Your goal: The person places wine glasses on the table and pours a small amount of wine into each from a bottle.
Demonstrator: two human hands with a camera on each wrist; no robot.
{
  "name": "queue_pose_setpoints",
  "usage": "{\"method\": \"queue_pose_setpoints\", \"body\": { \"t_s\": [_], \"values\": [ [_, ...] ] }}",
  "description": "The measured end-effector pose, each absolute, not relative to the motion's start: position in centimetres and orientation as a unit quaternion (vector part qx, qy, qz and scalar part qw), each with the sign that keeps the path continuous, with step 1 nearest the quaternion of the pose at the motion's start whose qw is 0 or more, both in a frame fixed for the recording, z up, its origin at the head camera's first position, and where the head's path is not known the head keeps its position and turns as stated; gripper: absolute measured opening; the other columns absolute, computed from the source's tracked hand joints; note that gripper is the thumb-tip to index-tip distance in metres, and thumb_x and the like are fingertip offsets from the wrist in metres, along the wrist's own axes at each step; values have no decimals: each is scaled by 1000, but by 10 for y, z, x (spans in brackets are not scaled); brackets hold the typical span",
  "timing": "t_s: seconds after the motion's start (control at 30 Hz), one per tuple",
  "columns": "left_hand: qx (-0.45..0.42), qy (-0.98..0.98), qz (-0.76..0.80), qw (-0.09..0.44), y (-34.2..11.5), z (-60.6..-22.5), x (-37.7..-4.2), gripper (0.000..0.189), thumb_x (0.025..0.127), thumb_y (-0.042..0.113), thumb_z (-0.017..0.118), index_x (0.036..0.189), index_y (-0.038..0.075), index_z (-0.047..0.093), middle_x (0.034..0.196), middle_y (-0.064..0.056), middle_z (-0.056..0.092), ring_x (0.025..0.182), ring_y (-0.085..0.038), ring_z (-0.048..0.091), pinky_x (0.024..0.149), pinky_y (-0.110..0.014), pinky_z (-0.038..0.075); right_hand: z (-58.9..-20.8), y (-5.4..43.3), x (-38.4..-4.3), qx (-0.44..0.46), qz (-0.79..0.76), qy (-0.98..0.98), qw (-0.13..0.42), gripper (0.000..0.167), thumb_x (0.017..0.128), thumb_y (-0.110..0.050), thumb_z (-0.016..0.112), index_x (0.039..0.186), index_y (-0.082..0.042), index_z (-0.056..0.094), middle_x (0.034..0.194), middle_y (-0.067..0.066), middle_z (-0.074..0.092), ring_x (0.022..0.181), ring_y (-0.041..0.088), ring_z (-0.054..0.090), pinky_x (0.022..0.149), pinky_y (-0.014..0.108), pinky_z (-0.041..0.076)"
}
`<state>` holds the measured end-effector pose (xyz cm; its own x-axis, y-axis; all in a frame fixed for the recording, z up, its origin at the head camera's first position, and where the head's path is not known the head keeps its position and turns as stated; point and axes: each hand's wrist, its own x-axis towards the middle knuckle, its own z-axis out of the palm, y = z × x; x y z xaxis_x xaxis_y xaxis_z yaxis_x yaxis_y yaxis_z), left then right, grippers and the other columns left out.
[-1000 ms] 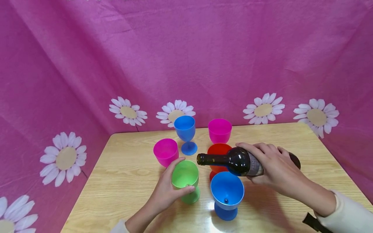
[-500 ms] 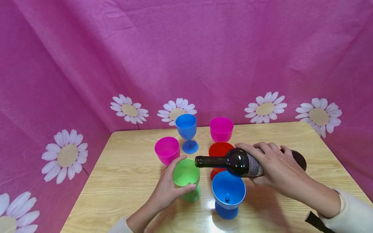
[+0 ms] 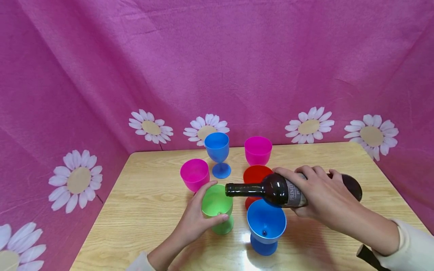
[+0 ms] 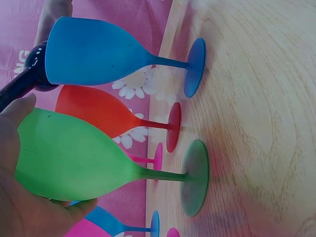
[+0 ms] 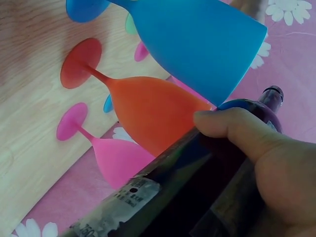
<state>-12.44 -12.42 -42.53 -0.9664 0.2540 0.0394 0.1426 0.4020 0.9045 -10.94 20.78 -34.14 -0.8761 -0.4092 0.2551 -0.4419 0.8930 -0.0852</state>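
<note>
My left hand (image 3: 193,222) grips the bowl of a green goblet (image 3: 217,201), thumb on the near side and fingers round the far side. The goblet stands upright, its foot on the table in the left wrist view. With my right hand (image 3: 320,195) I hold a dark wine bottle (image 3: 276,188) by its body, tilted nearly level. Its mouth points left and overlaps the green goblet's right rim in the head view. A blue goblet (image 3: 266,220) stands in front of the bottle, and a red goblet (image 3: 256,173) behind it is partly hidden.
Behind the green goblet stand a pink goblet (image 3: 194,173) and a second blue goblet (image 3: 217,148). Another pink goblet (image 3: 258,149) is at the back right. The wooden table (image 3: 145,195) meets a pink cloth backdrop (image 3: 217,67) with daisies.
The bottle's mouth has shifted slightly left over the green goblet's rim, its base moving right and lower into view. My left hand keeps its grip; the whole head view shifted a little.
</note>
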Motion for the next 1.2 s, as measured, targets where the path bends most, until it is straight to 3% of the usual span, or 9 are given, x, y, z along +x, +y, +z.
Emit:
{"method": "queue_pose_setpoints", "body": {
  "t_s": [0.63, 1.2],
  "values": [
    [117, 833, 538, 56, -124, -427, -125, 88, 78, 36, 92, 152, 36, 43, 139, 4, 57, 127, -25, 54, 93, -45, 57, -332, 200, -107, 217, 39, -970, 104, 108, 56, -34, 102, 150, -39, 48, 113, 13, 66, 102, 39, 61, 79, 73, 45],
    [134, 828, 542, 42, -124, -426, -124, 89, 77, 34, 92, 152, 32, 44, 138, 2, 58, 125, -24, 56, 96, -43, 54, -327, 196, -108, 223, 31, -969, 101, 112, 52, -37, 104, 149, -43, 47, 113, 13, 66, 101, 38, 61, 76, 73, 45]
  ]
}}
